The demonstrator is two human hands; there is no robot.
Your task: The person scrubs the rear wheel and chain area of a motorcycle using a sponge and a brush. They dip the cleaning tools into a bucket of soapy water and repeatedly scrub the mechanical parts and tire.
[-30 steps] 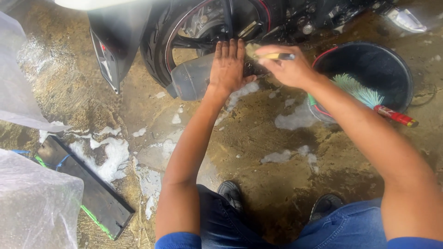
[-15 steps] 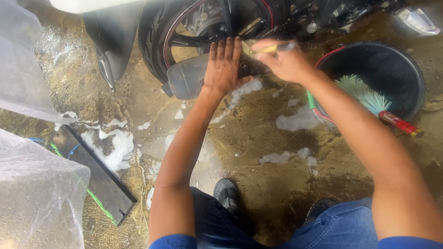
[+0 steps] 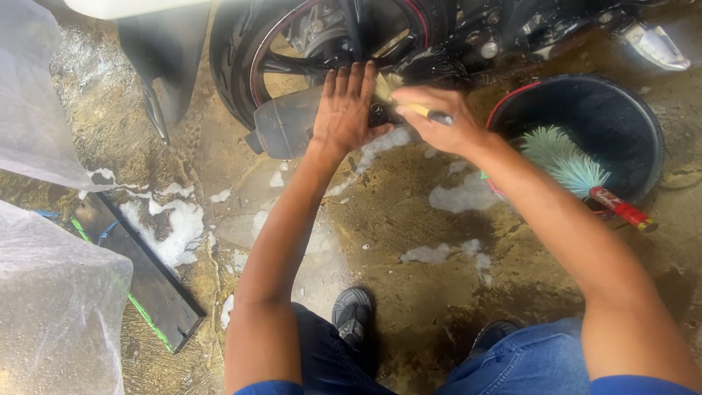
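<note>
Left hand (image 3: 345, 110) flat, fingers spread on wet dark muffler (image 3: 287, 130); right hand (image 3: 437, 121) gripping small yellow-handled brush (image 3: 409, 108) mid-handle. Brush likely light, slippery, soft-bristled.

Left hand (image 3: 349, 110) flat on exhaust (image 3: 287, 130); right hand (image 3: 437, 118) clasps small brush (image 3: 418, 110) at wheel (image 3: 322, 44).
</note>
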